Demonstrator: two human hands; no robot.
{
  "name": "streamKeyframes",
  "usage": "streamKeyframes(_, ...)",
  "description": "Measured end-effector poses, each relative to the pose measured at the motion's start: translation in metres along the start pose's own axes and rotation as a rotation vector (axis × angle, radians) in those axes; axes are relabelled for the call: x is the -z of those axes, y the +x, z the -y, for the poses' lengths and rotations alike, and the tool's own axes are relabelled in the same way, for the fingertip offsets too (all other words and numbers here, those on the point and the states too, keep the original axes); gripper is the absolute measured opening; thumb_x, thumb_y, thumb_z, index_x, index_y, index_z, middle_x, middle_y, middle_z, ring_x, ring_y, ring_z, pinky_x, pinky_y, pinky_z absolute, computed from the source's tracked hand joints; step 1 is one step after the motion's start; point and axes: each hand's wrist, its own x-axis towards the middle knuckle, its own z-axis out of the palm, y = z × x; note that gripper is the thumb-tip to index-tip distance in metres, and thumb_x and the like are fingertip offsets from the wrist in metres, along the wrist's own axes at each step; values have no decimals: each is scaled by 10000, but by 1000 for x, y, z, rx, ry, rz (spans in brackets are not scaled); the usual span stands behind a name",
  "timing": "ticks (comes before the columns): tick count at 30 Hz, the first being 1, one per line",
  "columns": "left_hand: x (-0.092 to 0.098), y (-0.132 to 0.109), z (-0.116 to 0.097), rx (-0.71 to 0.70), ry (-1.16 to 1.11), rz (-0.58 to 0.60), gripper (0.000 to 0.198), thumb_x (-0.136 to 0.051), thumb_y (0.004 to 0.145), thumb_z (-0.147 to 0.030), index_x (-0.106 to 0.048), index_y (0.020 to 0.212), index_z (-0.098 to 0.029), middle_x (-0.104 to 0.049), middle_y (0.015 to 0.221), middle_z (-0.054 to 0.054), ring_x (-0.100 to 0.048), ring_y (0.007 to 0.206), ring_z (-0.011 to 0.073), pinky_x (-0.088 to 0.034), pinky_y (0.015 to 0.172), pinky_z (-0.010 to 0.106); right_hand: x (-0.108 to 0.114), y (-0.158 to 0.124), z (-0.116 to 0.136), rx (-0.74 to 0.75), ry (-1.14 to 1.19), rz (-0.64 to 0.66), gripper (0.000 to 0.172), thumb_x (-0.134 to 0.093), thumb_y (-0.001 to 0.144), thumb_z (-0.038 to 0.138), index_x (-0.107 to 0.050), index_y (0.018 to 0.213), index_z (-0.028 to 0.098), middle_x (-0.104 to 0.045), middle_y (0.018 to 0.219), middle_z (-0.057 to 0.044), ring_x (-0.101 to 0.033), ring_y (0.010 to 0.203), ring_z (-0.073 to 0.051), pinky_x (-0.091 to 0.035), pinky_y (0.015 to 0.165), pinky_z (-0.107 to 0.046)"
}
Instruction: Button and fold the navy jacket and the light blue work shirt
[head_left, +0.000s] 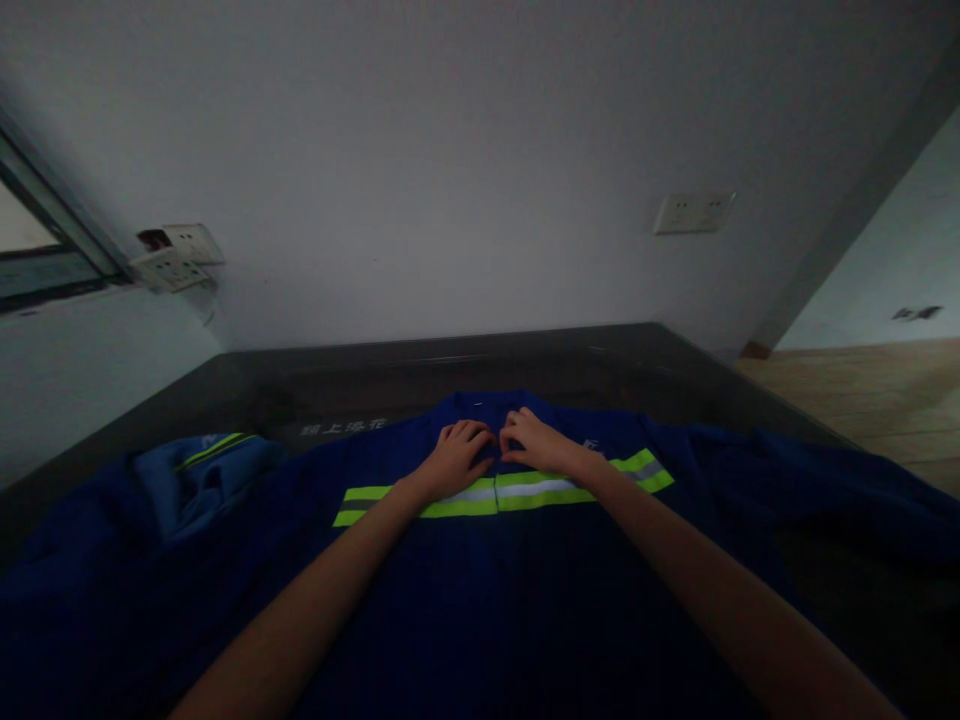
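Note:
A dark blue work jacket (480, 590) with a yellow-green and silver reflective stripe (525, 490) lies spread flat on a dark table (360, 375), collar away from me. My left hand (456, 458) and my right hand (534, 443) sit side by side just below the collar, at the jacket's front opening. Both hands have their fingers curled and pinched on the blue fabric there. What exactly sits between the fingertips is too dark to make out.
A second blue garment with a yellow stripe (199, 465) is bunched at the left. The jacket's right sleeve (810, 480) spreads to the table's right edge. Wall sockets (176, 258) hang at the left, another socket plate (691, 212) on the back wall. Wooden floor (862, 390) lies to the right.

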Motion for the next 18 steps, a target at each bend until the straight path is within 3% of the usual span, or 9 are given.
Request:
streamKeyframes(5,-3,1,2,73,-71,-15,312,-534,870,-303,-522,1175,-242,-500,1305,72,-420,1234,235,-359,1017,425,-10,-2,-1,-44,34,-45,76,-668,816,245,-650,810,172,-551,984,-85,-469,969,-214,-399,842,-327)
streamKeyframes(10,-3,0,-4,250,-28,-166,376,-483,900,-318,-513,1237,-154,-468,1353,136,-393,1295,246,-325,1085,383,-3,9,-3,-97,95,-192,87,-617,851,235,-659,862,160,-613,954,-78,-528,953,-195,-399,866,-310)
streamKeyframes(14,-7,-2,-17,335,48,-95,538,-424,921,-431,-404,1361,-122,-353,1471,181,-261,1391,298,-245,1124,466,8,53,3,-245,189,-214,136,-552,882,237,-674,904,180,-678,918,-47,-604,864,-157,-423,784,-247)
streamKeyframes(18,-12,-4,-30,313,28,-24,572,-363,937,-470,-368,1400,-134,-332,1487,185,-218,1407,304,-208,1130,507,5,112,12,-466,184,-162,151,-553,875,264,-658,966,204,-689,1043,-74,-624,978,-203,-439,814,-277)
